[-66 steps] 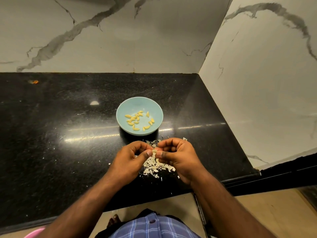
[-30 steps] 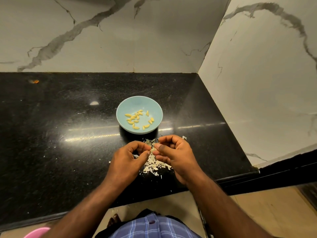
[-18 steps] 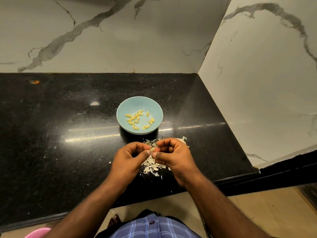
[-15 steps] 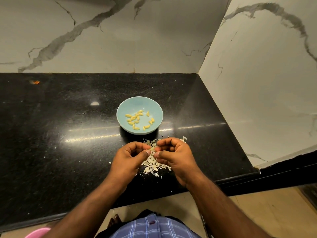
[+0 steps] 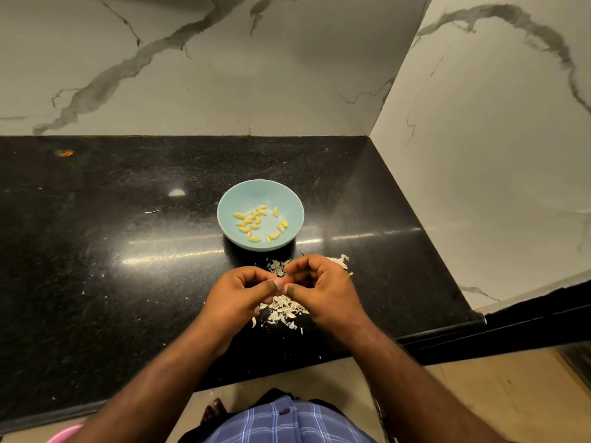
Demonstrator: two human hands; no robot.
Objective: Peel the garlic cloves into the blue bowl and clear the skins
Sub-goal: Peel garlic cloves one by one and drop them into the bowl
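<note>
Head view — clove's axis hidden between left hand (image 5: 236,295) and right hand (image 5: 323,290).

Thing pinched between left hand (image 5: 238,294) and right hand (image 5: 323,290), frame centre: hidden by fingertips. Skin pile (image 5: 283,310) partly covered by both hands. Pink object (image 5: 65,434), bottom left: cut by edge. Orange speck (image 5: 65,152), upper left: too small to tell.

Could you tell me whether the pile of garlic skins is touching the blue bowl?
Apart. The head view shows bare black countertop between the blue bowl and the nearest garlic skins.
</note>
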